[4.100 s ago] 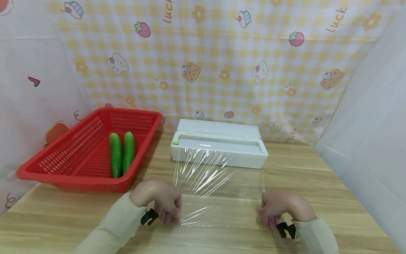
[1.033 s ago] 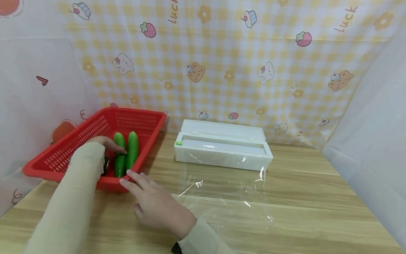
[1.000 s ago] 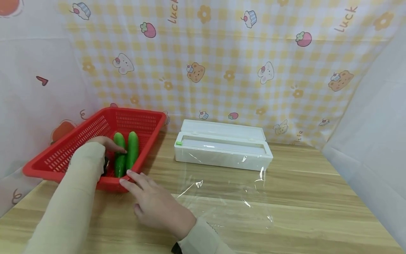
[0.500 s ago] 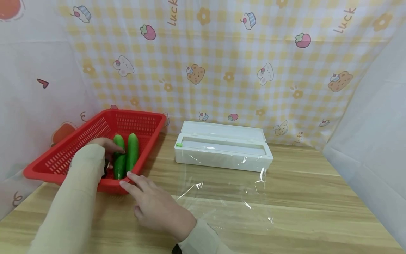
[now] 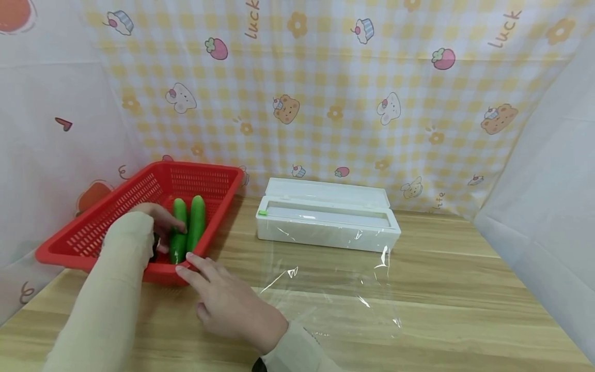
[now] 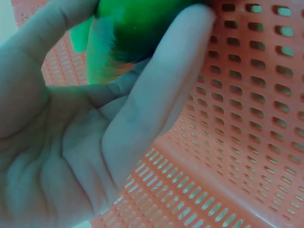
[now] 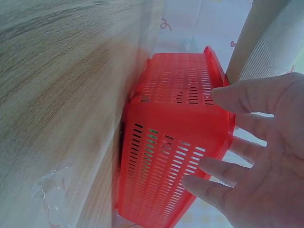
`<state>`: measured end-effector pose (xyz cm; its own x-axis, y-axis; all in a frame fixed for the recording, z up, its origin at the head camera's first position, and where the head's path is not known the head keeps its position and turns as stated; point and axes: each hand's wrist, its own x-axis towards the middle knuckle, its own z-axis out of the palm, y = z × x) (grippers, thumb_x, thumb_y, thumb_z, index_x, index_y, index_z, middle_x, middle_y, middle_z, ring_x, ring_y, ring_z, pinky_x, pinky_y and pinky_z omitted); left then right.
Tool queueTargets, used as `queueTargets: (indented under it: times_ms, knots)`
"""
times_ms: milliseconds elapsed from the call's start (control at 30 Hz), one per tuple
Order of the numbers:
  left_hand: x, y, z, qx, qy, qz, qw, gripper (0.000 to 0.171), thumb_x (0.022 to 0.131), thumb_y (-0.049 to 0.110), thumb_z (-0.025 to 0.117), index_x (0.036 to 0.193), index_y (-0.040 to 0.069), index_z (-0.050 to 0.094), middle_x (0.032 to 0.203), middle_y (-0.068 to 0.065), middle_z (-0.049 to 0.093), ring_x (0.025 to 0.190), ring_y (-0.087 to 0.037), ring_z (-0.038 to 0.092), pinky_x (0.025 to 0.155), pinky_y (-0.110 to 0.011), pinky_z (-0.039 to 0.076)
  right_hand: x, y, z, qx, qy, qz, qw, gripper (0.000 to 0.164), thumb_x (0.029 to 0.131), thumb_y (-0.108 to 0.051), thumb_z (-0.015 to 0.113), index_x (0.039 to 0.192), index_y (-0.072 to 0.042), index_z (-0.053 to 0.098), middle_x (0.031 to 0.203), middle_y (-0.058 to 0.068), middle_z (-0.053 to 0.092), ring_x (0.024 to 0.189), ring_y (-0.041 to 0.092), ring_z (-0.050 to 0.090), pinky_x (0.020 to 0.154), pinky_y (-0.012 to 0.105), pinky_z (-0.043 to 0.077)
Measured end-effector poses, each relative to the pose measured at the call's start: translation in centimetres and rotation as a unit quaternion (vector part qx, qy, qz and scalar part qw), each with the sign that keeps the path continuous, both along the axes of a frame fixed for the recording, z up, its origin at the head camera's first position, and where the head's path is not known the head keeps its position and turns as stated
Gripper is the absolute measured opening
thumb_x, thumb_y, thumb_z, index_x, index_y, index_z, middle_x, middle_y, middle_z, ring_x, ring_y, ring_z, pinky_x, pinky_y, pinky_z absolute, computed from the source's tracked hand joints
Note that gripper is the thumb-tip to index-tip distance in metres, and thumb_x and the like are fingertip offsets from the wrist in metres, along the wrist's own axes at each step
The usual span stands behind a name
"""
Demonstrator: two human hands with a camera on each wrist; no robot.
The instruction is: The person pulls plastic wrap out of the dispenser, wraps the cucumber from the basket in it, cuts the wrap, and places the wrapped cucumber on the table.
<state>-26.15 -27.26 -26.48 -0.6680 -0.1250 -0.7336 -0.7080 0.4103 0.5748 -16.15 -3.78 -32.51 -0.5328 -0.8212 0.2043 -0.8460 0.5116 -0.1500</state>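
Two green cucumbers lie side by side in a red plastic basket (image 5: 88,258). My left hand (image 5: 160,219) reaches in and grips the left cucumber (image 5: 178,252), thumb on one side and fingers on the other. The right cucumber (image 5: 197,219) rests against it. In the left wrist view, the gripped cucumber (image 6: 137,21) sits between thumb and fingers, its upper part cut off. My right hand (image 5: 234,305) is spread, with its fingertips at the basket's near right corner. From the right wrist view, those fingers (image 7: 216,171) overlap the basket's rim, palm facing it.
A white cling film dispenser (image 5: 325,237) stands at the back middle, lid raised, a green slider at its left end. A sheet of clear film (image 5: 321,305) stretches from it over the wooden table (image 5: 465,310). A patterned curtain (image 5: 325,88) hangs behind.
Both hands have left the film's front corners and gone over to the basket. Within the last half second the cucumbers have shifted slightly right under my left hand; my right hand stays put.
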Motion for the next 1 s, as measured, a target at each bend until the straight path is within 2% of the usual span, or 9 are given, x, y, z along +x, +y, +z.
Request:
queueTargets:
  times_ms: [100, 167, 267, 367, 467, 500, 600, 800, 1000]
  knots:
    - [0.3, 0.1, 0.1, -0.006, 0.0, -0.004, 1.0, 0.05, 0.085, 0.035, 0.065, 0.116, -0.003, 0.052, 0.072, -0.008, 0.064, 0.062, -0.015, 0.064, 0.08, -0.031, 0.053, 0.0, 0.0, 0.0, 0.003, -0.002, 0.0, 1.0, 0.066, 0.09, -0.02, 0.057, 0.148, -0.023, 0.024, 0.155, -0.006, 0.016, 0.138, 0.012, 0.027, 0.108, 0.023, 0.029]
    - [0.6, 0.1, 0.0, -0.001, 0.022, 0.018, 0.9996, 0.05, 0.081, 0.033, 0.07, 0.115, -0.002, 0.057, 0.075, -0.01, 0.064, 0.061, -0.017, 0.065, 0.079, -0.031, 0.053, 0.0, 0.1, 0.0, 0.004, -0.003, -0.001, 1.0, 0.066, 0.09, -0.02, 0.056, 0.148, -0.023, 0.024, 0.155, -0.006, 0.015, 0.138, 0.012, 0.027, 0.108, 0.023, 0.03]
    - [0.3, -0.3, -0.5, -0.002, 0.029, 0.011, 0.9995, 0.05, 0.08, 0.034, 0.071, 0.113, -0.001, 0.059, 0.077, -0.01, 0.064, 0.061, -0.018, 0.063, 0.077, -0.031, 0.053, 0.0, 0.0, 0.0, 0.003, -0.004, -0.001, 1.0, 0.065, 0.091, -0.02, 0.056, 0.148, -0.023, 0.024, 0.155, -0.006, 0.015, 0.138, 0.012, 0.027, 0.108, 0.023, 0.03]
    - [-1.0, -1.3, -1.1, -0.022, 0.015, -0.058, 0.9979, 0.053, 0.084, 0.035, 0.066, 0.116, -0.006, 0.055, 0.086, -0.011, 0.062, 0.073, -0.019, 0.062, 0.078, -0.033, 0.053, -0.1, 0.1, 0.0, 0.002, -0.007, 0.001, 1.0, 0.066, 0.09, -0.02, 0.057, 0.148, -0.024, 0.024, 0.155, -0.007, 0.014, 0.138, 0.012, 0.027, 0.108, 0.023, 0.03]
    - [-2.6, -2.4, -1.5, -0.054, -0.002, -0.133, 0.9897, 0.065, 0.085, 0.038, 0.062, 0.123, -0.012, 0.043, 0.098, -0.016, 0.061, 0.089, -0.023, 0.059, 0.083, -0.036, 0.051, -0.1, 0.0, 0.0, 0.003, -0.014, 0.002, 1.0, 0.068, 0.09, -0.021, 0.057, 0.148, -0.024, 0.023, 0.155, -0.007, 0.013, 0.138, 0.011, 0.026, 0.108, 0.023, 0.031]
    - [-3.1, -2.8, -1.6, -0.06, 0.002, -0.147, 0.9873, 0.07, 0.085, 0.039, 0.062, 0.125, -0.013, 0.039, 0.101, -0.017, 0.06, 0.093, -0.026, 0.057, 0.084, -0.038, 0.051, -0.1, 0.0, 0.0, 0.003, -0.018, 0.002, 1.0, 0.068, 0.09, -0.021, 0.058, 0.148, -0.025, 0.022, 0.155, -0.007, 0.013, 0.138, 0.011, 0.026, 0.107, 0.023, 0.031]
    - [-3.7, -3.7, -1.7, -0.061, 0.027, -0.144, 0.9873, 0.081, 0.083, 0.043, 0.063, 0.132, -0.013, 0.03, 0.108, -0.021, 0.06, 0.1, -0.03, 0.054, 0.084, -0.043, 0.051, -0.1, -0.1, 0.1, 0.006, -0.025, 0.002, 1.0, 0.069, 0.09, -0.021, 0.058, 0.148, -0.026, 0.021, 0.155, -0.007, 0.012, 0.138, 0.011, 0.026, 0.106, 0.023, 0.033]
    - [-3.9, -4.2, -1.2, -0.015, 0.094, -0.142, 0.9853, 0.075, 0.087, 0.039, 0.059, 0.131, -0.011, 0.023, 0.113, -0.022, 0.053, 0.091, -0.023, 0.063, 0.084, -0.039, 0.053, 0.0, -0.2, 0.3, 0.009, -0.032, -0.002, 0.999, 0.07, 0.09, -0.022, 0.058, 0.148, -0.027, 0.02, 0.155, -0.009, 0.012, 0.139, 0.011, 0.025, 0.106, 0.023, 0.034]
    - [-4.5, -4.7, 0.1, 0.065, 0.114, -0.154, 0.9794, 0.048, 0.093, 0.034, 0.046, 0.122, 0.001, 0.027, 0.104, -0.007, 0.05, 0.09, -0.016, 0.06, 0.09, -0.036, 0.05, 0.1, -0.1, 0.1, 0.011, -0.018, -0.006, 1.0, 0.069, 0.09, -0.022, 0.057, 0.148, -0.026, 0.02, 0.155, -0.007, 0.012, 0.138, 0.015, 0.028, 0.107, 0.025, 0.033]
